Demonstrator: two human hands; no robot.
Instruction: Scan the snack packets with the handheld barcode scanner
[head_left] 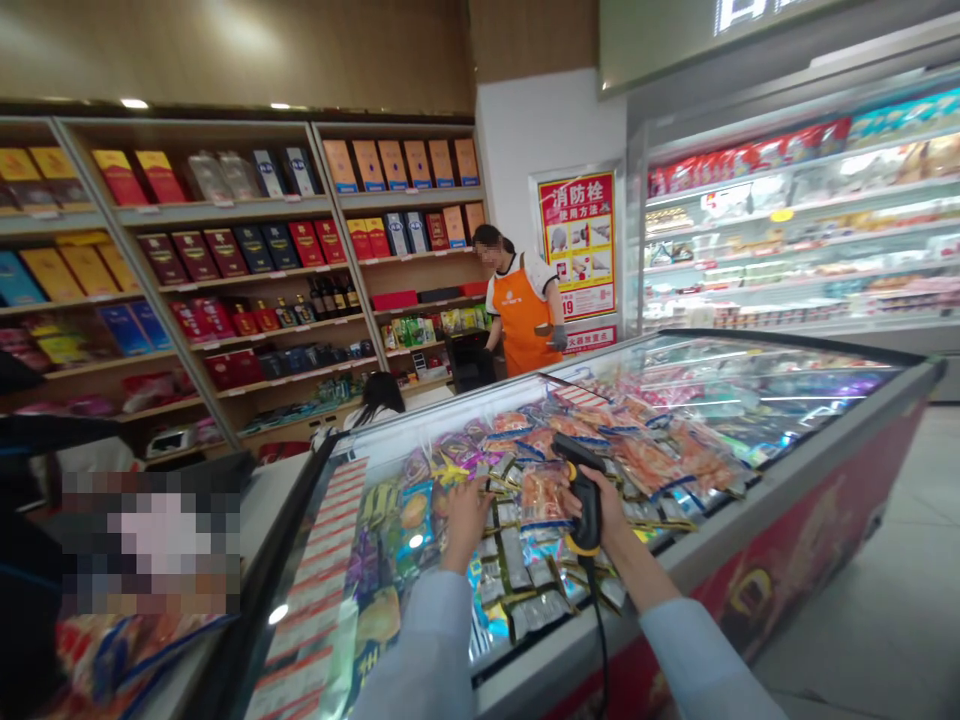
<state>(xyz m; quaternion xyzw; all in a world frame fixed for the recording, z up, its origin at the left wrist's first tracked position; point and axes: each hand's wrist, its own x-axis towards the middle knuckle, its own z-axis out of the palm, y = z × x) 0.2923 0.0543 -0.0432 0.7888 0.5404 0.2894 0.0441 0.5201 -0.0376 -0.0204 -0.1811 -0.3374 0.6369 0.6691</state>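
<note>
Far to the left of the left hand, we see a red-and-white striped strip [322, 570] along the edge of the freezer case [795, 478], probably set there so that it leaves the middle free for goods. The left hand [466, 500] reaches forward over the packs, palm down, fingers loosely parted; we cannot tell whether it pinches anything or merely rests there. Just ahead of its fingertips is a yellow item [450, 472], too blurred for us to name. Between the hands, an orange-pink pack [541, 495] lies flat, and nearer to us gold-edged silver packs [536, 608] overlap, likely because soft, flat bags pile easily. The right hand [600, 505] is wrapped around the handle of a black scanner [589, 520], which suits its pistol shape: the head points forward and left over the pile, while the cord [600, 625] hangs below the hand, clear of the fingers.

Counting from the left, we find one striped strip, one yellow item, and six orange boxes [390, 165] in a row on the top shelf, well beyond the left hand. Of silver packs we count at least four; overlap hides the rest. Beyond both hands stands one co-worker [525, 320] with two gloved hands. We count one scanner, one cord and, farther right, one red poster [576, 245].
</note>
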